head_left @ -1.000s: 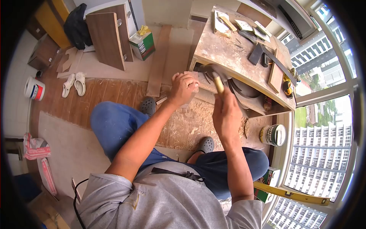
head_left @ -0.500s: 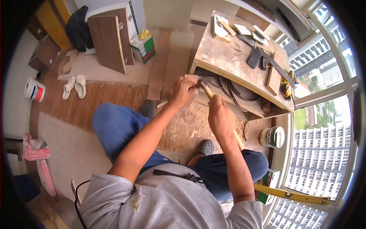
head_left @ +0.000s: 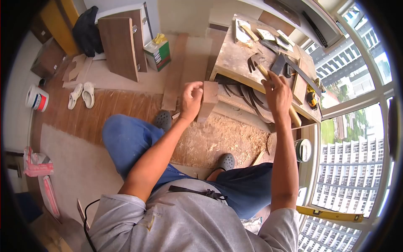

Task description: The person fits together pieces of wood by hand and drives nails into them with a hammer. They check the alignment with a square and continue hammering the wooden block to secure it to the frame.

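Observation:
My right hand (head_left: 278,95) is closed round the pale wooden handle of a claw hammer (head_left: 263,72), raised over the front of the worktop. Its dark metal head points up and to the left. Beside a narrow brown wooden piece (head_left: 208,101), my left hand (head_left: 192,100) has its fingers curled in, fingertips close to the wood's left edge. Whatever those fingers pinch, if anything, is too small to make out. The wooden piece stands at the left front corner of the dusty workbench (head_left: 235,54), whose open shelf holds dark curved strips (head_left: 252,98).
Wood shavings (head_left: 226,136) cover the floor between my feet. On the worktop lie a dark metal square (head_left: 302,71), a tape measure (head_left: 312,97) and wood offcuts. A yellow level (head_left: 329,214) is by the window at right. Cabinet doors (head_left: 117,48) lean behind a green box (head_left: 157,54).
My right hand has lifted the hammer up and right, away from the wooden piece. My left hand has shifted slightly left, leaving more of that piece showing.

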A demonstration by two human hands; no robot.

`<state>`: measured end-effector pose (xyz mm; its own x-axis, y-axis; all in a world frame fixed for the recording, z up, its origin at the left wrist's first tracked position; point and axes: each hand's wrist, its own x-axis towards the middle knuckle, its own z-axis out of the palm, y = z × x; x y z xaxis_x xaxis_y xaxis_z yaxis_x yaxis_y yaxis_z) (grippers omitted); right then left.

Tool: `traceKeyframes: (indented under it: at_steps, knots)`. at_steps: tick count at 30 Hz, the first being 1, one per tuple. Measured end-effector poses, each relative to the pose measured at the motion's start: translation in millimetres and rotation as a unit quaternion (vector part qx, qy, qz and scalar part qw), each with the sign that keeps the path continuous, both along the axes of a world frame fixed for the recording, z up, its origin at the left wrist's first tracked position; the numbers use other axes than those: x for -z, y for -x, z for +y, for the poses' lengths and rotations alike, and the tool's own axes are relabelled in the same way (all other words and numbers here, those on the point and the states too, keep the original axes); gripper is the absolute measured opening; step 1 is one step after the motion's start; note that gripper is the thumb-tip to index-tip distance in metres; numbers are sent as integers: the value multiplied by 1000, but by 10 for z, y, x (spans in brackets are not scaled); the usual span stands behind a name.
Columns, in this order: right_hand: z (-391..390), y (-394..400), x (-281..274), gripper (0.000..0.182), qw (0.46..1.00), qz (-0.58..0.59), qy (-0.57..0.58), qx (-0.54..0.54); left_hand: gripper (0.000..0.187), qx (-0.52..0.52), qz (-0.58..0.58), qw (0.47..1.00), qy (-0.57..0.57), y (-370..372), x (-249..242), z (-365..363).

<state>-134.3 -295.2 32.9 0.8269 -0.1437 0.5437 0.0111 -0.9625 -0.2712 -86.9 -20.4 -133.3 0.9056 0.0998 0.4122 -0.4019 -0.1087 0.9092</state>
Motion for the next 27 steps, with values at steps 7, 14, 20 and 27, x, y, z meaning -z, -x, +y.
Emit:
traceKeyframes:
  at_steps: [7,14,20,27]
  knots:
    - [-359,-395,238,37,996,46,70,-38,51,64,396,883,242,229,324,241]
    - [-340,-432,352,41,997,62,35,-31,70,130,234,959,-91,353,662,172]
    - [360,81,18,27,992,24,-107,-57,42,233,159,955,-89,209,502,163]
    - [676,665,485,123,702,147,-626,-308,30,318,80,940,-92,718,-1330,229]
